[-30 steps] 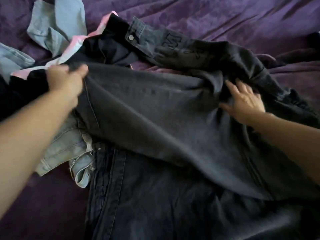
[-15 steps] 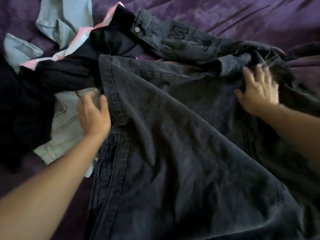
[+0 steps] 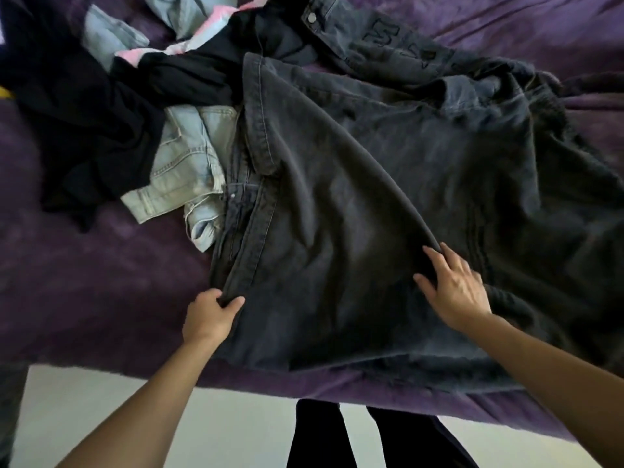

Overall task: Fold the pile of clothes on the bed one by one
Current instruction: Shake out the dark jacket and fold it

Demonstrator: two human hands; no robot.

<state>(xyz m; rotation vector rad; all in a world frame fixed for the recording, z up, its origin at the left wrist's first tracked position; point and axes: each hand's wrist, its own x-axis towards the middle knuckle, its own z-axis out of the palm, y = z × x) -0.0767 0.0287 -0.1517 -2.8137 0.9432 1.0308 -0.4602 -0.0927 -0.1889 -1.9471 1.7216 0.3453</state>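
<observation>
The dark grey jeans [image 3: 371, 204] lie spread across the purple bedcover [image 3: 84, 282], reaching from the near edge of the bed to well beyond both hands. The left hand [image 3: 209, 315] grips the jeans' stitched side edge near the bed's near edge; its fingers [image 3: 236, 303] are curled and clamped on the seam, thumb on top. The right hand [image 3: 456, 288] rests flat on the jeans, its fingers [image 3: 435, 261] straight and spread apart, holding nothing. Their tips touch the foot of a raised fold that runs away from them up towards the far left.

Beyond the left fingers, just beside the same seam, lies a pair of light blue jeans [image 3: 182, 163], partly tucked under the dark pair. Further left of those sits a crumpled black garment [image 3: 84, 130], with a pink and white cloth [image 3: 202, 45] past it. Far beyond the right fingers, another dark grey denim piece [image 3: 388, 35] with stitched letters and a metal button lies bunched against the spread jeans. Below both wrists, past the bed's edge, show a pale floor [image 3: 135, 417] and the person's black trousers [image 3: 317, 434].
</observation>
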